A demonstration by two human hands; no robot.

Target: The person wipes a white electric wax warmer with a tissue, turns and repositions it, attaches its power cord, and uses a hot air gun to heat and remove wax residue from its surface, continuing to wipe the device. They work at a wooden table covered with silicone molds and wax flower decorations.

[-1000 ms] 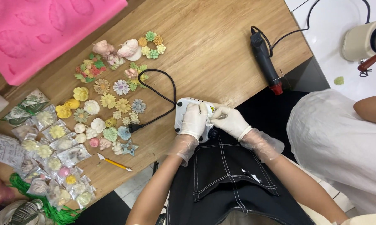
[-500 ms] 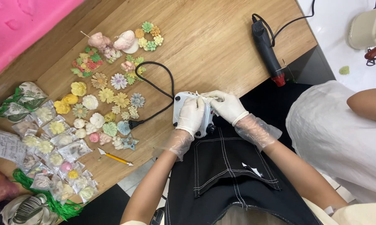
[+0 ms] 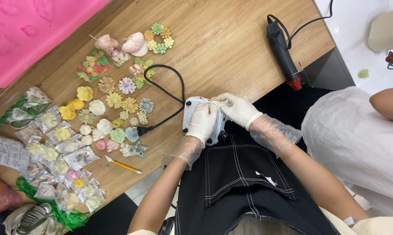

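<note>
The left hand [image 3: 204,122], wearing a thin whitish glove, is lying palm-down over a small white box-shaped device with rounded corners [image 3: 192,114], fingers curled around its top. The device is sitting at the near edge of the wooden table [image 3: 222,43], partly hidden beneath both hands, with a black cord [image 3: 168,89] looping away from its left side. The right hand [image 3: 237,109], gloved the same way, is closing its fingertips on a tiny pale piece at the device's upper edge; what that piece is cannot be told. Both wrists are showing crinkled clear plastic cuffs. To the left, many small moulded flowers in pastel colours [image 3: 114,102] are lying spread on the smooth wood grain. A black stick-shaped tool with a red tip [image 3: 283,54] is resting well apart at the right.
</note>
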